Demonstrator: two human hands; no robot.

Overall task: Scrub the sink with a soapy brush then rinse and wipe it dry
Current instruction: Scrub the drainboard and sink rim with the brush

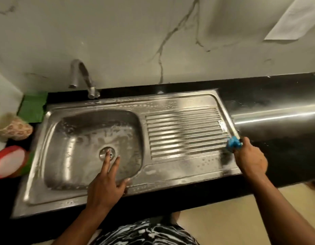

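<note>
I was scrubbing: my right hand (250, 160) gripped the blue brush (233, 146) at the soapy sink's (171, 181) right drainboard edge, while my left hand (107, 181) rested spread on the basin's near rim. Rinsing would need the tap (82, 76).

Brush (233, 145) bristles hidden behind right hand (250, 159), red-rimmed container (9, 161) cut off — left edge, motion-blurred.
</note>
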